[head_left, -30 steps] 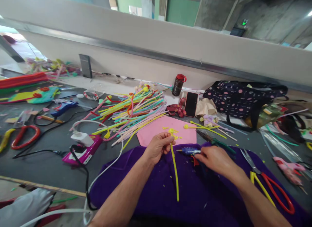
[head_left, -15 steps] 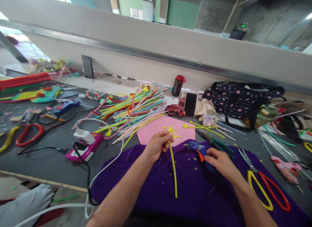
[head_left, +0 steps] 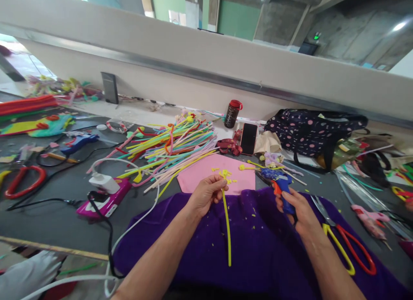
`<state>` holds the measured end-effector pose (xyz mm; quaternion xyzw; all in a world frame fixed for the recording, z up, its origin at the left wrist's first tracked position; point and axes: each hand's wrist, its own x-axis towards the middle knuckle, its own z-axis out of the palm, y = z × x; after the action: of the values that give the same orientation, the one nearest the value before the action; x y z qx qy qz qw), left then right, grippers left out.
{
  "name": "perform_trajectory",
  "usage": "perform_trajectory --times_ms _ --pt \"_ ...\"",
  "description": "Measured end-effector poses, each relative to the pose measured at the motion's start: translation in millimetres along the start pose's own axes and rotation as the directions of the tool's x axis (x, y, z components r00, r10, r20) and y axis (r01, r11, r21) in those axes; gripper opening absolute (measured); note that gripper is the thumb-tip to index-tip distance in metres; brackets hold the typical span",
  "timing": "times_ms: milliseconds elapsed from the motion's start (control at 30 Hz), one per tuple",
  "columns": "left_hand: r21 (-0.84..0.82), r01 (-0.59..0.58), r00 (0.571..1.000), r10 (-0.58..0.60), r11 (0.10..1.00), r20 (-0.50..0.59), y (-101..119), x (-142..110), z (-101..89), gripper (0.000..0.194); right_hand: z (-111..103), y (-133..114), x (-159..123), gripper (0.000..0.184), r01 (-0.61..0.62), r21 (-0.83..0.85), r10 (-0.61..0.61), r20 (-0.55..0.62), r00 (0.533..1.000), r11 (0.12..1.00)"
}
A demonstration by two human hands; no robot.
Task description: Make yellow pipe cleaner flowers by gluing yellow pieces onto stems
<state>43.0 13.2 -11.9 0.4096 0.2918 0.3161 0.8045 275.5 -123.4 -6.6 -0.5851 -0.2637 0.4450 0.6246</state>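
Observation:
My left hand (head_left: 205, 193) is closed on the upper end of a yellow pipe cleaner (head_left: 227, 229), which hangs down over the purple cloth (head_left: 193, 244). A small yellow flower-like tip (head_left: 223, 174) tops the stem just above my fingers. My right hand (head_left: 298, 209) grips a blue hot glue gun (head_left: 278, 181) with an orange trigger, lifted and tilted, its nozzle pointing up and away to the left. The pink felt sheet (head_left: 203, 175) with yellow scraps lies just beyond both hands.
A heap of coloured pipe cleaners (head_left: 171, 147) lies at centre left. Scissors with red and yellow handles (head_left: 348, 246) rest at right. A phone (head_left: 249, 138), a dark bottle (head_left: 232, 113), a dotted bag (head_left: 309, 130), a pink glue gun (head_left: 369, 216) and a charger on a magenta device (head_left: 105, 194) surround the cloth.
My right hand picked the blue glue gun up off the purple cloth and raised it to the right. The left hand kept hold of the yellow pipe cleaner, barely moving.

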Motion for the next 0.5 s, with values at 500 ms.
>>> perform_trajectory --times_ms 500 --pt "0.008 0.005 1.000 -0.006 1.000 0.018 0.8 -3.6 1.3 0.021 68.9 -21.9 16.1 0.035 -0.157 0.283 0.042 0.374 0.926 0.946"
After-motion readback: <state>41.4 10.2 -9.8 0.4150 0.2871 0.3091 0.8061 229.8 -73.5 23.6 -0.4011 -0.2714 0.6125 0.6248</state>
